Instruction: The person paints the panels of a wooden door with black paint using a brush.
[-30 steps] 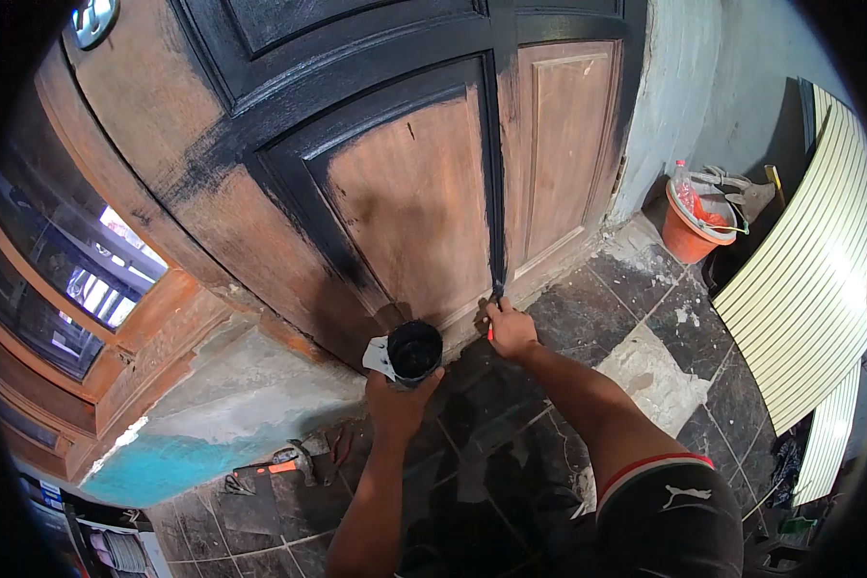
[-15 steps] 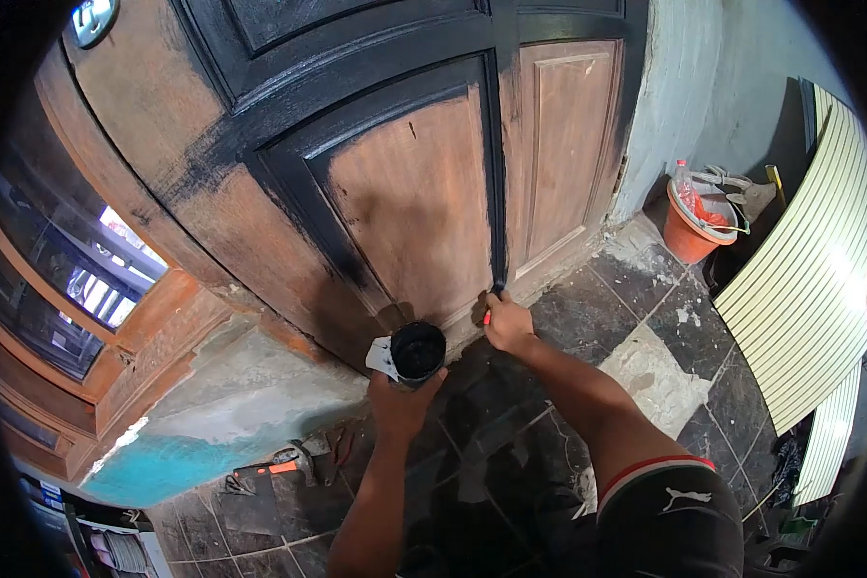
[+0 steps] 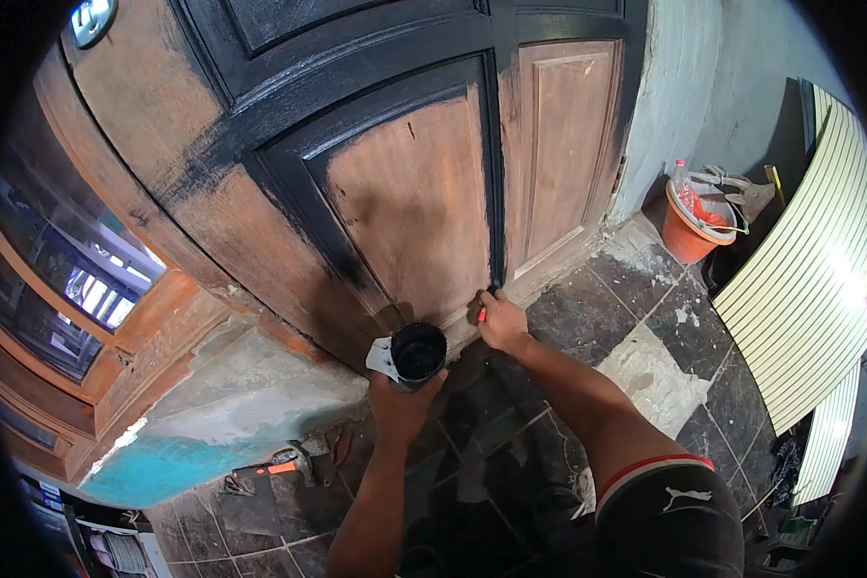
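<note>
My left hand (image 3: 402, 403) is wrapped around a small cup of black paint (image 3: 418, 353), with a pale flap at its left side. The cup is held in front of the lower door. My right hand (image 3: 505, 325) grips a paintbrush (image 3: 483, 314) by its red handle, close to the foot of a black vertical strip on the wooden door (image 3: 414, 212). The bristles are mostly hidden by the hand. Black paint covers the upper frame and moulding; the lower panels are bare brown wood.
An orange bucket (image 3: 690, 243) holding a plastic bottle stands by the wall at right. Ribbed cream sheets (image 3: 800, 279) lean beside it. A hammer (image 3: 284, 467) and pliers (image 3: 337, 453) lie on the dark tiles at left, near a low wall (image 3: 241, 405).
My right hand has shifted slightly to the left with the paintbrush, still low on the door. My left hand and the paint cup have stayed nearly in place.
</note>
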`<action>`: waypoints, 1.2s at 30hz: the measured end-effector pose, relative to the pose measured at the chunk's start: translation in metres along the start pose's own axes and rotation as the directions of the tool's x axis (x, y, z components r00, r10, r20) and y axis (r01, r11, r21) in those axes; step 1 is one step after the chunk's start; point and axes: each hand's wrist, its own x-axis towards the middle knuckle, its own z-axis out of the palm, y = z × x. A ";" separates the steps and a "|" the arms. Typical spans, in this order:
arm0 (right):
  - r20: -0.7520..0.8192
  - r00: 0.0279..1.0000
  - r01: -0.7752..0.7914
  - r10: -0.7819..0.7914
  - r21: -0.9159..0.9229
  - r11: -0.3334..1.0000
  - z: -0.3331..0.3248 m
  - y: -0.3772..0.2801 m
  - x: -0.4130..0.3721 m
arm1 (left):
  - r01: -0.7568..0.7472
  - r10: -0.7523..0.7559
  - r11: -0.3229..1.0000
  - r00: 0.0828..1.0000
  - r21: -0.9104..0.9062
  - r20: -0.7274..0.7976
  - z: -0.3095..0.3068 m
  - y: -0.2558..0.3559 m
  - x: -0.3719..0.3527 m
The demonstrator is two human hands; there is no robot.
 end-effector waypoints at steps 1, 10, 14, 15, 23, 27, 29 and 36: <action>0.007 1.000 -0.002 0.002 0.002 1.000 -0.002 0.001 -0.005 | -0.007 0.007 1.000 1.000 -0.002 -0.005 0.000 0.000 0.000; 0.037 0.997 0.064 -0.067 0.091 0.994 0.003 0.013 -0.008 | 0.012 -0.012 1.000 1.000 -0.003 0.004 0.000 -0.003 0.003; 0.064 0.995 0.070 -0.074 0.063 0.996 0.001 0.020 -0.009 | -0.018 0.018 1.000 1.000 -0.015 -0.014 0.003 -0.010 0.002; 0.089 0.995 0.036 -0.039 0.037 0.999 0.000 0.018 -0.008 | 0.002 -0.002 1.000 1.000 -0.002 -0.007 0.003 -0.010 0.002; 0.077 0.997 0.027 -0.031 0.062 0.998 0.005 0.026 -0.015 | 0.015 -0.015 1.000 1.000 0.010 0.009 0.003 -0.013 0.003; 0.099 0.986 0.140 -0.137 -0.029 0.990 -0.019 0.021 -0.013 | 0.023 -0.022 0.999 1.000 0.026 -0.006 0.003 -0.004 0.002; 0.050 0.989 0.143 -0.141 -0.046 0.989 -0.035 0.014 0.003 | 0.001 -0.001 1.000 1.000 -0.004 -0.002 0.003 -0.001 0.002; -0.179 0.886 0.411 -0.428 -0.122 0.903 -0.183 -0.064 0.060 | -0.055 0.056 0.998 0.998 -0.029 0.019 0.003 0.000 0.003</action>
